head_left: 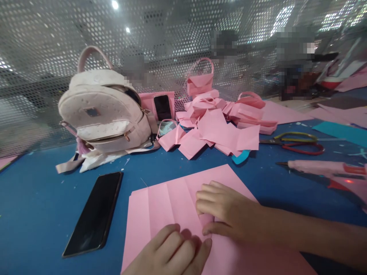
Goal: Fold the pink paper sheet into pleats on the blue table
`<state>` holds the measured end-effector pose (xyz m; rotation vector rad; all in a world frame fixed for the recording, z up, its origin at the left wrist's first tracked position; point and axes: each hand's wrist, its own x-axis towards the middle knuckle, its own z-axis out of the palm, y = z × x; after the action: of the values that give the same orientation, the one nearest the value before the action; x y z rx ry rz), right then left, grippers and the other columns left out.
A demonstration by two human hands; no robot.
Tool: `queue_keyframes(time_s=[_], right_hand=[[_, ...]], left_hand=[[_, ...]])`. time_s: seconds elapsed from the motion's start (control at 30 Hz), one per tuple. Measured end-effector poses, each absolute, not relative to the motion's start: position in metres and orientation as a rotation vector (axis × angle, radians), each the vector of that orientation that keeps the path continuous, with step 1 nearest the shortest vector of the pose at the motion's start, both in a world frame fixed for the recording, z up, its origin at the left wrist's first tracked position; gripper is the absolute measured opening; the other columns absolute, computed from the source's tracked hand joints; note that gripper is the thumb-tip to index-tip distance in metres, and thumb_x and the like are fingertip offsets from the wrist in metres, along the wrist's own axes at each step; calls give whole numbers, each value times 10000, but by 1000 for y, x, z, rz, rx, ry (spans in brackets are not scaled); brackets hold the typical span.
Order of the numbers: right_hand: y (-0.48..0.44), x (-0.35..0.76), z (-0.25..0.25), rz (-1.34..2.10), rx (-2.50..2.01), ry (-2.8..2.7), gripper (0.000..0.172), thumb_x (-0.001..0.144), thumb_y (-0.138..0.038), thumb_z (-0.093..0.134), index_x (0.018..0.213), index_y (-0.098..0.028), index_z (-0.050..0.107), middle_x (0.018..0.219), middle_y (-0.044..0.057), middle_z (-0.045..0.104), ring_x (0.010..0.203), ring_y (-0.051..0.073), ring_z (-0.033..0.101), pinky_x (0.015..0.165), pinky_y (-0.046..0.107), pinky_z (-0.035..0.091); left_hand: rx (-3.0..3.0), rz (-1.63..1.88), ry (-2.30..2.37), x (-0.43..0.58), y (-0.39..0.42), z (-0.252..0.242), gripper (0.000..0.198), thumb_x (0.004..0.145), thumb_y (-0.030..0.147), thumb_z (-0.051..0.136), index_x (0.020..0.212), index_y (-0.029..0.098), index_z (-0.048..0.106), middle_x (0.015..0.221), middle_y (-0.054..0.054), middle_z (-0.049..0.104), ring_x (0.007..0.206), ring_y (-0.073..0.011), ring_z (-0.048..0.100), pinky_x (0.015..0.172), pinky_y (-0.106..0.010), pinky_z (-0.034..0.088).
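A large sheet of pink paper [160, 210] lies flat on the blue table in front of me, with several straight creases across its left part. My right hand [226, 214] presses on the sheet from the right, its fingers bent over a raised fold and its thumb against the near side. Close beside it, my left hand [172, 252] is curled at the sheet's near edge, thumb and fingertips closed on the same fold. The left fingertips are partly hidden.
A black phone [93, 215] lies left of the sheet. Behind stand a white backpack [106, 103] and a heap of folded pink pieces [212, 128], with a small pink paper bag [200, 84] on top. Scissors [298, 142] and a pink glue gun [318, 167] lie at right.
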<state>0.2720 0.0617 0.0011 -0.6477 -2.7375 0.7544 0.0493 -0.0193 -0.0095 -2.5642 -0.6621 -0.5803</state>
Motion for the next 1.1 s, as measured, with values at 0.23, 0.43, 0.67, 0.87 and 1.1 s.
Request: queue_keyframes(time_s=[0.23,0.43,0.67,0.87,1.1], right_hand=[[61,271,2,771,-674,-2749,408,952,-568,467,776,-200,452,820,-4,508,783,195,408,749,335,297],[60,270,6,763,-694,-2766,387,949,-536,506,766,-199,452,821,-3,514,777,191,414,744,332,302],[61,270,6,727,-680,-2774,358,951,-498,528,767,-194,478,820,1,520,776,188,416,733,327,311],[59,271,5,698,-686,-2794,316,952,-452,544,786,-195,470,839,9,523,779,192,414,739,332,309],[60,270,3,656,-685,-2759,216,1012,-261,384,831,-193,482,886,32,532,797,196,402,761,349,304]], left_hand=[[-2568,-614,-674,48,-20,-11,276,948,155,520,1177,185,671,944,-13,614,807,-153,545,861,-332,421],[-2564,-620,-680,49,-19,-10,273,948,143,512,1160,187,678,933,-10,611,802,-147,558,839,-327,427],[-2630,-567,-665,45,-19,-8,302,954,136,491,1196,179,666,984,-26,599,827,-164,549,849,-349,405],[-2645,-680,-678,45,-19,-18,332,937,97,490,1216,157,660,1002,-43,603,832,-183,521,853,-371,386],[-2650,-633,-672,46,-16,-10,294,961,120,481,1154,191,690,963,-13,621,815,-159,541,842,-341,410]])
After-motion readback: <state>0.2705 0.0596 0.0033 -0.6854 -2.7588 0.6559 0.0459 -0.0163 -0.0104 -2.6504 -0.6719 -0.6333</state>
